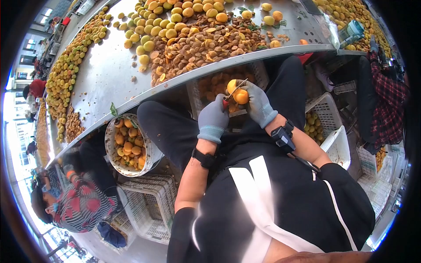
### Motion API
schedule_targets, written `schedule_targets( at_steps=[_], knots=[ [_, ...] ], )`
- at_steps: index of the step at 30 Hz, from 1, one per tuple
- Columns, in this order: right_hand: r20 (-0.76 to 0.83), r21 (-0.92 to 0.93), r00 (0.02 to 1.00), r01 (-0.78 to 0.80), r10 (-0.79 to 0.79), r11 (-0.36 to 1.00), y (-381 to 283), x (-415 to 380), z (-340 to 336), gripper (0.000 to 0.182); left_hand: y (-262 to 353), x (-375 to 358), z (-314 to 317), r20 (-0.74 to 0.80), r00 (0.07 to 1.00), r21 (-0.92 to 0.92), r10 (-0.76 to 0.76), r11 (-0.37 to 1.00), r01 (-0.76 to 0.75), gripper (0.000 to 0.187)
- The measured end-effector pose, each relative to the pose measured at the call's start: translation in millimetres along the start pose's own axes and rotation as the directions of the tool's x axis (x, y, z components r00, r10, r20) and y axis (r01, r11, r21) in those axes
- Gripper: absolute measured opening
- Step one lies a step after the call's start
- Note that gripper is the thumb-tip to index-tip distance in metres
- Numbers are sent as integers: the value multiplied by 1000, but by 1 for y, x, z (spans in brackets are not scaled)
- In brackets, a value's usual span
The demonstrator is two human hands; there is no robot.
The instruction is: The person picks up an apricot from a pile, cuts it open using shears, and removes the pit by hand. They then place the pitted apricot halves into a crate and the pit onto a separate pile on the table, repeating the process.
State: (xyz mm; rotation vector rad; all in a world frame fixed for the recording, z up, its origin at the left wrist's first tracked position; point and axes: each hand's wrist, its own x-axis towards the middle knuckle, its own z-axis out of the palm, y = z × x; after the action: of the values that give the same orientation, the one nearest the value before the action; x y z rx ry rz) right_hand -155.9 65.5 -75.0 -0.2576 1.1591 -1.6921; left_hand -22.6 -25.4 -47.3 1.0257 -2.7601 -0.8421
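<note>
Both of my hands wear grey gloves with light blue cuffs and meet above my lap, in front of the table edge. My left hand (214, 115) is closed around the red handle of a small knife (237, 90), whose thin blade points up and right. My right hand (259, 105) grips an orange-yellow apricot (240, 96), which appears cut open, with one part on each side of the blade. Just below the table edge, behind my hands, a crate (193, 97) holds apricot pieces.
The metal table (105, 61) carries piles of apricots (164, 26) and brown pits (206, 46). A white bucket (151, 153) of apricots stands left of my knees. Crates (151, 204) are on both sides. One person (83, 201) sits left, another (388, 101) right. A bottle (351, 33) stands on the table.
</note>
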Motion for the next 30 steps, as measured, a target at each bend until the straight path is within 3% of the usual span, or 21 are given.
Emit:
schedule_targets(
  at_steps=[2, 4, 5, 8, 10, 14, 22, 26, 28, 29, 30],
  knots=[
    [-28, -13, 999, -19, 19, 1000, -2, -2, 3, 29, 0, 0, -1, -4, 1000, 29, -1, 1000, 1, 21],
    [-28, 239, 992, -110, 120, 965, -7, -8, 8, 25, 1, -1, -3, -19, 1000, 32, 2, 999, -1, 20],
    [-27, 240, 992, -110, 120, 964, -8, -10, 9, 25, 1, -1, -4, -35, 999, 35, 4, 999, -3, 20],
    [-28, 216, 991, -120, 129, 969, -8, -10, 9, 23, 0, -3, -2, -24, 1000, 80, 9, 997, -7, 19],
    [-154, 64, 986, -55, 65, 996, -7, -7, 8, 24, 0, -5, -3, -25, 1000, 80, 0, 997, 2, 18],
    [-235, -38, 972, -41, 31, 998, -14, -13, 14, 26, -3, -8, 0, -48, 998, 67, 34, 997, -31, 17],
    [-115, 248, 987, -78, 109, 966, -14, -19, 8, 28, -4, -8, 2, -114, 986, 96, 124, 989, -113, 17],
    [-166, 291, 975, -93, 146, 952, -10, -17, 6, 29, -3, -4, 4, -126, 983, 148, 133, 982, -114, 16],
    [-18, 394, 988, -132, 151, 910, -10, -18, 1, 33, -9, -2, 9, -110, 988, 140, 111, 986, -95, 16],
    [-18, 395, 988, -132, 151, 909, -10, -17, 1, 33, -11, -1, 11, -94, 992, 132, 89, 988, -76, 16],
    [17, 516, 972, -209, 234, 831, -14, -18, 6, 33, -10, 0, 10, -93, 992, 135, 91, 988, -78, 16]
  ],
)
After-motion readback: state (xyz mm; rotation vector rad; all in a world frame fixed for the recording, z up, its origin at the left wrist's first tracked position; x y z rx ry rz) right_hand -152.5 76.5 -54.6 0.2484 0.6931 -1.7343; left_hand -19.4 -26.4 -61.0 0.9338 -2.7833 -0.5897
